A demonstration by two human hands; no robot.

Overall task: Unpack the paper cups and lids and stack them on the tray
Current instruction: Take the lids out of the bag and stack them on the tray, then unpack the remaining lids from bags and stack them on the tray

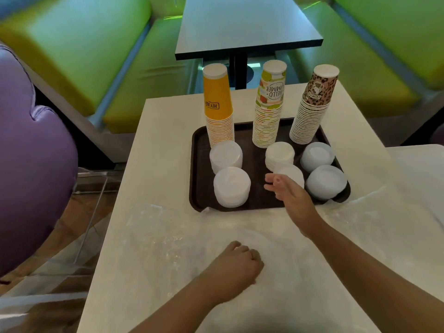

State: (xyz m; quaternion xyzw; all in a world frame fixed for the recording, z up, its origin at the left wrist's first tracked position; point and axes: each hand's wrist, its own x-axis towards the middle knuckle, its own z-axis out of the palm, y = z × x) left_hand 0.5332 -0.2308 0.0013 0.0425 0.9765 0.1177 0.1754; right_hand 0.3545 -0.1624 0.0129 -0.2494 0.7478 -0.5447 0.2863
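**Right hand nearest the lids; wrap lies by the left**

Surface (pixel 168 145) first: pale top, w/ the dark tray (pixel 254 162) set toward its far edge, a bit right of centre. We read the tray as nearly full.

Along the tray's far edge stand three upside-down cup stacks, long axis upright: orange stack (pixel 218 102) at far-left corner, fruit-print stack (pixel 270 102) in the middle, leopard-print stack (pixel 313 104) at far-right corner. Nearer us sit six short white lid stacks in three pairs, e.g. the near-left lid stack (pixel 231 187) and the near-right lid stack (pixel 326 182).

Clear plastic wrap (pixel 153 227) lies crumpled across the near half of the surface, btwn tray and us; looks empty, tho its far-right end is hard to read.

Our right hand (pixel 284 189) hovers over the tray's near edge, fingers loosely spread, gripping nothing, just beside the middle-near lid stack (pixel 292 173); touching or not, we can't tell. Our left hand (pixel 236 263) rests on the wrap near the surface's near edge, fingers curled under; whether it pinches the film, we can't tell.

So lids lie ahead and slightly right of us, right hand far closer; any straightening there is prob its job.
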